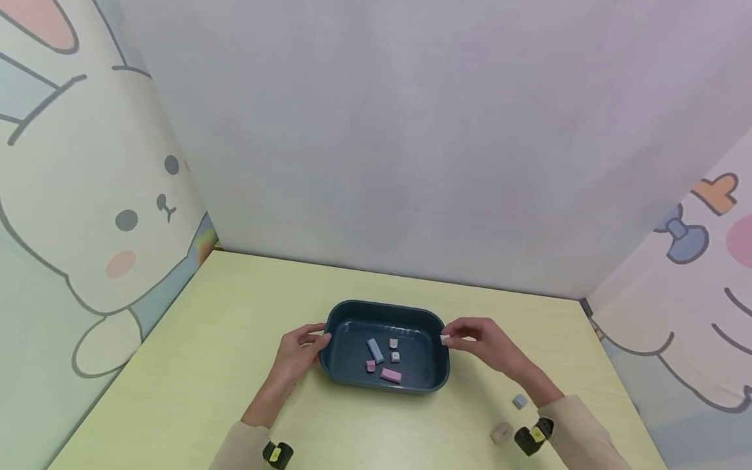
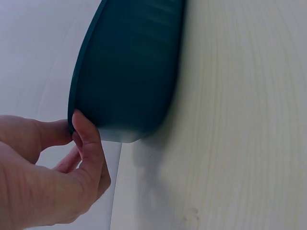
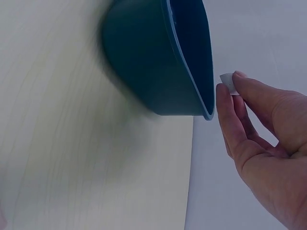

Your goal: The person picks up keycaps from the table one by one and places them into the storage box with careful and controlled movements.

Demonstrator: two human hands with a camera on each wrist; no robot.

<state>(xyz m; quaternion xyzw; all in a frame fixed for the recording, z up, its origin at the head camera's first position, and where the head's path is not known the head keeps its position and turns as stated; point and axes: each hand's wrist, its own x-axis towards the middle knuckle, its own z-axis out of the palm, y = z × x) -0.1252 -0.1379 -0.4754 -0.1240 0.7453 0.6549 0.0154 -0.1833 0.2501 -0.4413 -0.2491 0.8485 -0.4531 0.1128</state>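
Observation:
A dark teal rectangular basin (image 1: 384, 386) holds several small keycaps on its floor: a long blue keycap (image 1: 375, 350), two white ones, a small pink one and a long pink keycap (image 1: 390, 375). My left hand (image 1: 296, 358) pinches the basin's left rim between thumb and fingers. At the opposite end, my right hand (image 1: 487, 343) pinches a white keycap (image 3: 228, 84) between thumb and fingertips. In the right wrist view, that keycap is close beside the basin's rim, at rim height.
On the pale yellow table (image 1: 235, 307), right of the basin, lie a blue-grey keycap (image 1: 519, 401) and a beige keycap (image 1: 501, 433), near the right sleeve. A pale curtain (image 1: 382, 163) closes off the back, with cartoon-printed cloth on both sides.

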